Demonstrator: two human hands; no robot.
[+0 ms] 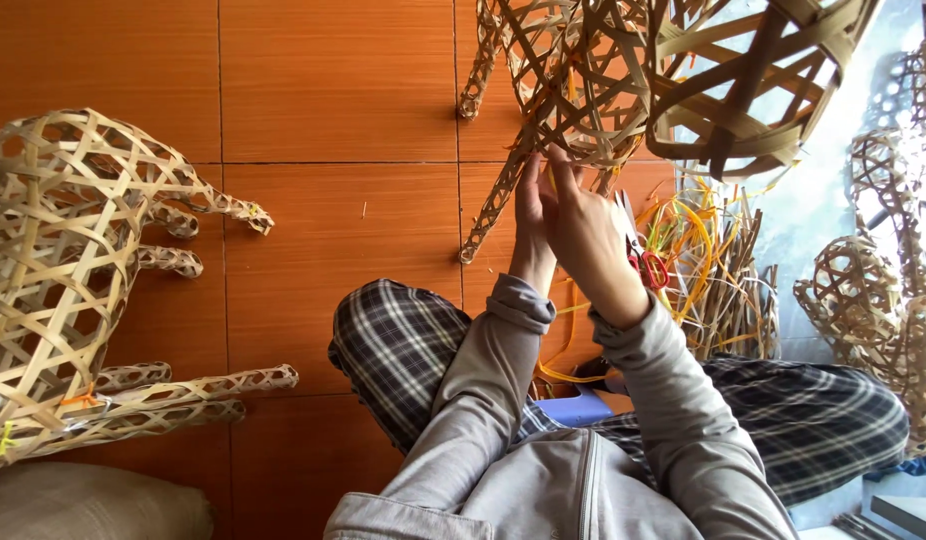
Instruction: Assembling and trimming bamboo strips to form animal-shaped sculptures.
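Both my hands are raised to a woven bamboo animal figure standing in front of me on the orange tiled floor. My left hand presses against the figure's underside where a woven leg slants down. My right hand lies right beside it, fingers pinched on a thin yellow-orange strip at the weave. The fingertips of both hands are partly hidden by each other. I sit cross-legged in plaid trousers and a grey jacket.
A finished woven bamboo animal lies on its side at the left. Red-handled scissors and a heap of bamboo and yellow strips lie to the right. A big open-weave basket hangs above, with more woven pieces at far right.
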